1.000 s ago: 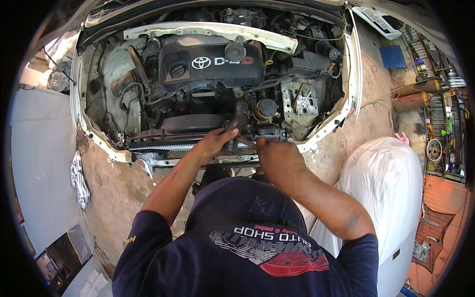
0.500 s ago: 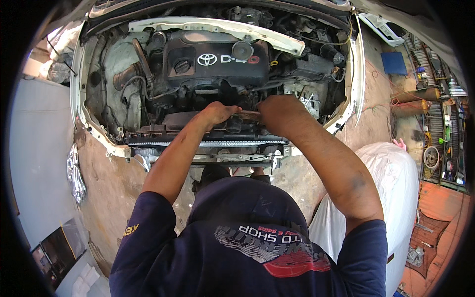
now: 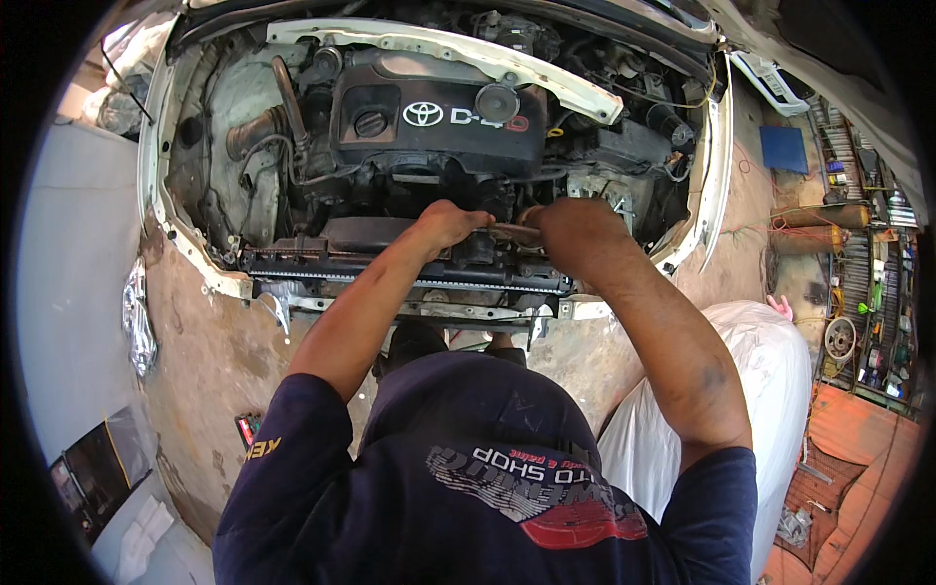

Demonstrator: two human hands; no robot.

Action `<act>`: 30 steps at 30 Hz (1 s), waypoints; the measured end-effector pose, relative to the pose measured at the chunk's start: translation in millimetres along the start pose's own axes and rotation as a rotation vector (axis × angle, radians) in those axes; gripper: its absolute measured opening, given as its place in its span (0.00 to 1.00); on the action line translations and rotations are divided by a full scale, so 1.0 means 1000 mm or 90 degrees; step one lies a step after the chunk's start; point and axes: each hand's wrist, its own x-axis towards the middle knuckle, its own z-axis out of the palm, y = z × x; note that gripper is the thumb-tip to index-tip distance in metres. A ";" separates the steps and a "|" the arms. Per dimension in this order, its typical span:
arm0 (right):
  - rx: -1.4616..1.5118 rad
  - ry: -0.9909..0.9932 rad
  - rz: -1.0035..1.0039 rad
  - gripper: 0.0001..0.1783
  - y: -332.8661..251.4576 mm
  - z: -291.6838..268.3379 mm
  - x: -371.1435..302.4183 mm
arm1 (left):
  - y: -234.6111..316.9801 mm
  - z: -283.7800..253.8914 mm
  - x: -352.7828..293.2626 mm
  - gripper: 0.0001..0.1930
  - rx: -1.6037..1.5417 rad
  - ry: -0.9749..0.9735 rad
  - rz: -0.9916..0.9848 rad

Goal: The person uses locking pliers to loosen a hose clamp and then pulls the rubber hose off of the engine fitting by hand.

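Both of my hands reach over the front of a car's open engine bay, just behind the radiator (image 3: 390,278). Between them runs a short, slim, brownish hose-like piece (image 3: 517,233), whose exact kind I cannot make out. At its left end, my left hand (image 3: 450,226) pinches it between thumb and fingers. Curled round its right end is my right hand (image 3: 585,234), back of the hand up, with most fingers hidden. The black plastic engine cover (image 3: 439,122) lies beyond them, and a dark fan shroud (image 3: 366,234) sits to the left of my left hand.
A white metal crossbar (image 3: 439,49) with a round horn (image 3: 497,102) lies across the engine top. A white-covered bulky object (image 3: 712,390) stands close on my right, before a tool rack (image 3: 863,244). Crumpled silver foil-like material (image 3: 139,322) is on the left floor.
The view has shifted slightly, so the car sits a little farther right in it. Both hands keep their hold on the brownish piece, with only slight movement.
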 end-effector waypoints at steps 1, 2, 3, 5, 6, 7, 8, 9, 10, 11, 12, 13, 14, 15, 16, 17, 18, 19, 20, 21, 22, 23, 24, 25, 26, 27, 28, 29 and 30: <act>0.005 0.006 -0.002 0.15 0.003 0.000 -0.001 | 0.005 0.001 -0.003 0.36 0.003 0.001 0.000; 0.012 0.006 0.005 0.15 0.006 0.003 0.000 | 0.011 0.002 -0.008 0.37 0.006 0.001 0.001; 0.018 0.007 0.012 0.14 0.009 0.007 0.002 | 0.015 0.004 -0.010 0.37 0.009 0.000 0.002; 0.028 0.017 0.012 0.14 0.010 0.007 0.005 | 0.019 0.001 -0.002 0.36 0.017 -0.002 -0.013; 0.033 0.024 0.010 0.14 0.009 0.007 0.004 | 0.023 -0.001 0.003 0.35 0.021 -0.004 -0.020; 0.038 0.031 0.008 0.14 0.008 0.007 0.005 | 0.025 -0.002 0.011 0.34 0.004 -0.021 -0.021; 0.031 0.015 0.014 0.14 0.007 0.006 0.006 | 0.029 -0.003 0.019 0.34 -0.012 -0.038 -0.022; 0.023 -0.001 0.022 0.14 0.006 0.004 0.007 | 0.032 -0.003 0.028 0.33 -0.028 -0.056 -0.022; 0.017 -0.019 0.030 0.14 0.006 0.005 0.008 | 0.033 0.001 0.038 0.33 -0.025 -0.080 -0.030; 0.019 -0.012 0.022 0.14 0.007 0.004 0.009 | 0.033 0.003 0.049 0.32 -0.022 -0.099 -0.036; 0.020 -0.005 0.015 0.14 0.008 0.006 0.009 | 0.033 0.005 0.060 0.32 -0.020 -0.118 -0.042; 0.020 0.001 0.010 0.14 0.009 0.006 0.009 | 0.028 0.008 0.073 0.33 -0.047 -0.160 -0.054; 0.029 0.007 0.010 0.14 0.011 0.006 0.008 | 0.026 0.009 0.081 0.32 -0.054 -0.174 -0.050; 0.038 0.012 0.009 0.14 0.013 0.005 0.008 | 0.023 0.009 0.088 0.32 -0.061 -0.187 -0.047; 0.049 0.017 0.009 0.14 0.015 0.005 0.006 | 0.020 0.010 0.092 0.31 -0.066 -0.201 -0.045; 0.061 0.021 0.005 0.14 0.017 0.005 0.004 | 0.018 0.014 0.095 0.31 -0.076 -0.180 -0.058; 0.072 0.025 0.001 0.15 0.019 0.006 0.003 | 0.014 0.018 0.097 0.31 -0.086 -0.158 -0.071; 0.083 0.032 -0.001 0.16 0.022 0.006 0.001 | 0.014 0.022 0.097 0.30 -0.094 -0.137 -0.082; 0.076 0.030 0.001 0.17 0.024 0.009 0.002 | 0.012 0.026 0.097 0.30 -0.129 -0.133 -0.068; 0.070 0.027 0.003 0.19 0.027 0.016 0.004 | 0.010 0.030 0.097 0.30 -0.165 -0.128 -0.055; 0.063 0.024 0.004 0.21 0.028 0.022 0.005 | 0.009 0.034 0.094 0.30 -0.200 -0.123 -0.043; 0.061 0.017 0.004 0.21 0.028 0.027 0.007 | 0.011 0.037 0.092 0.29 -0.218 -0.113 -0.062; 0.059 0.010 0.003 0.20 0.029 0.032 0.008 | 0.012 0.040 0.093 0.29 -0.204 -0.092 -0.062; 0.053 0.004 -0.001 0.20 0.028 0.033 0.010 | 0.009 0.041 0.096 0.30 -0.194 -0.068 -0.061; 0.070 0.010 -0.002 0.20 0.029 0.037 0.011 | 0.006 0.043 0.099 0.30 -0.184 -0.043 -0.060; 0.087 0.017 -0.003 0.19 0.032 0.041 0.012 | 0.004 0.045 0.102 0.31 -0.141 0.004 -0.061; 0.104 0.021 0.000 0.19 0.037 0.044 0.012 | 0.006 0.051 0.104 0.31 -0.096 0.046 -0.063; 0.109 0.016 -0.003 0.19 0.041 0.047 0.010 | 0.006 0.054 0.104 0.32 -0.052 0.089 -0.064; 0.112 0.012 -0.006 0.18 0.044 0.049 0.009 | 0.005 0.055 0.105 0.32 -0.052 0.096 -0.063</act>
